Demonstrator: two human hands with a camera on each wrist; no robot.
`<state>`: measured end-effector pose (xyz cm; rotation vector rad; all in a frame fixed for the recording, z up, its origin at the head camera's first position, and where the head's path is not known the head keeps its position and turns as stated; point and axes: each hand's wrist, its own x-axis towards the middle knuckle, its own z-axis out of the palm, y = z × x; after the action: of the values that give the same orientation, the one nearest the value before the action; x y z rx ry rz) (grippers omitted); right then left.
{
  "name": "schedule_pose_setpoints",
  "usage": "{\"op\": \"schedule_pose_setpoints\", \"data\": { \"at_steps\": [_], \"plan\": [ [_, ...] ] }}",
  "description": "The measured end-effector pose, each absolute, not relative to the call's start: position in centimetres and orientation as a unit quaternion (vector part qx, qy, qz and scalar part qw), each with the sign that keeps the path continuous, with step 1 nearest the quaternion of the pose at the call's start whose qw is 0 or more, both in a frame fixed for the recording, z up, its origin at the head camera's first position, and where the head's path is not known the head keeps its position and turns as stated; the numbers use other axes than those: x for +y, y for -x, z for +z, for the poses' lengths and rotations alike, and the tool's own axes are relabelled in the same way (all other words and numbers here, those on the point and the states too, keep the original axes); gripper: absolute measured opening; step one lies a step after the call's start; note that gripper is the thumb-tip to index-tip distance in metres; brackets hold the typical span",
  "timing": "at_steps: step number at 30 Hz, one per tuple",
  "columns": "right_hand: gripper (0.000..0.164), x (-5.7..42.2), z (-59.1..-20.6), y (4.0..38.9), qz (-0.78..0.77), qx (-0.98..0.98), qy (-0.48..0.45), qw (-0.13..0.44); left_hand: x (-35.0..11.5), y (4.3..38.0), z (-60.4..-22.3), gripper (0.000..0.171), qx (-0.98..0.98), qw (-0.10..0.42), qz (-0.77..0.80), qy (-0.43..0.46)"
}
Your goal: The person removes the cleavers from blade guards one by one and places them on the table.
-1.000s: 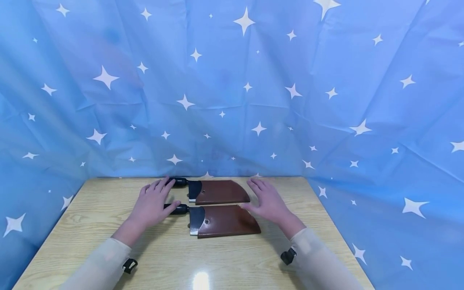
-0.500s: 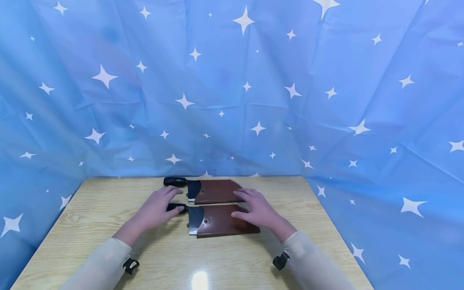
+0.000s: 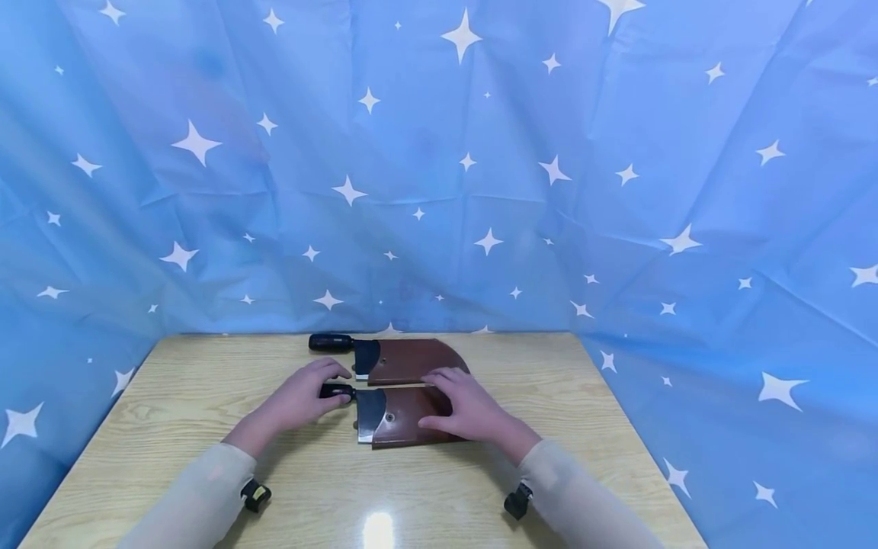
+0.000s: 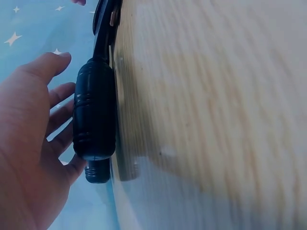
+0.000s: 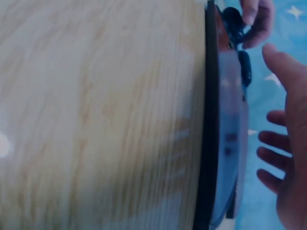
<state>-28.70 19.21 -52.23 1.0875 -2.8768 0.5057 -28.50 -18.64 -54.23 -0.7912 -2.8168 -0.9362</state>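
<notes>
Two cleavers in brown leather sheaths lie one behind the other, black handles to the left. Over the black handle [image 4: 96, 110] of the near cleaver is my left hand [image 3: 298, 398], fingers loosely spread; the left wrist view shows no grip around it. My right hand [image 3: 473, 408] hovers with spread fingers above the near cleaver's sheath [image 3: 401, 428], hiding its right end. In the right wrist view a gap separates this hand [image 5: 295, 143] from the sheath [image 5: 228, 129]. Behind lies the far cleaver's sheath [image 3: 408, 360], its handle [image 3: 331, 343] uncovered.
The cleavers lie on a light wood-grain table [image 3: 309, 488], near its far edge. A blue curtain [image 3: 425, 168] with white stars hangs behind it and along the sides. Each wrist wears a small black device, such as the left one [image 3: 257, 495].
My right hand has come leftward from beside the sheath tips to above the near sheath. My left hand has drawn back from the far handle toward the near one. The cleavers stay put.
</notes>
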Motion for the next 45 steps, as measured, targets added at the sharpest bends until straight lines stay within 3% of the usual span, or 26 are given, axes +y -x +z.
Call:
{"op": "schedule_pose_setpoints", "data": {
  "at_steps": [13,24,32,45],
  "plan": [
    [0.092,17.3,-53.4,28.6,0.113,-0.923,-0.367,-0.013,-18.4,29.1,-55.0,0.042,-0.912,0.029,-0.306,0.271],
    [0.113,15.8,-54.1,28.1,0.068,-0.927,-0.368,-0.011,-17.8,29.4,-55.5,0.039,-0.92,0.019,-0.294,0.26],
    [0.12,15.2,-54.7,28.4,0.06,-0.926,-0.372,-0.002,-17.8,29.8,-55.4,0.032,-0.915,0.02,-0.3,0.27],
    [0.117,15.5,-55.2,28.7,0.088,-0.924,-0.371,-0.006,-17.8,30.0,-55.4,0.031,-0.926,0.013,-0.272,0.262]
  ]
}}
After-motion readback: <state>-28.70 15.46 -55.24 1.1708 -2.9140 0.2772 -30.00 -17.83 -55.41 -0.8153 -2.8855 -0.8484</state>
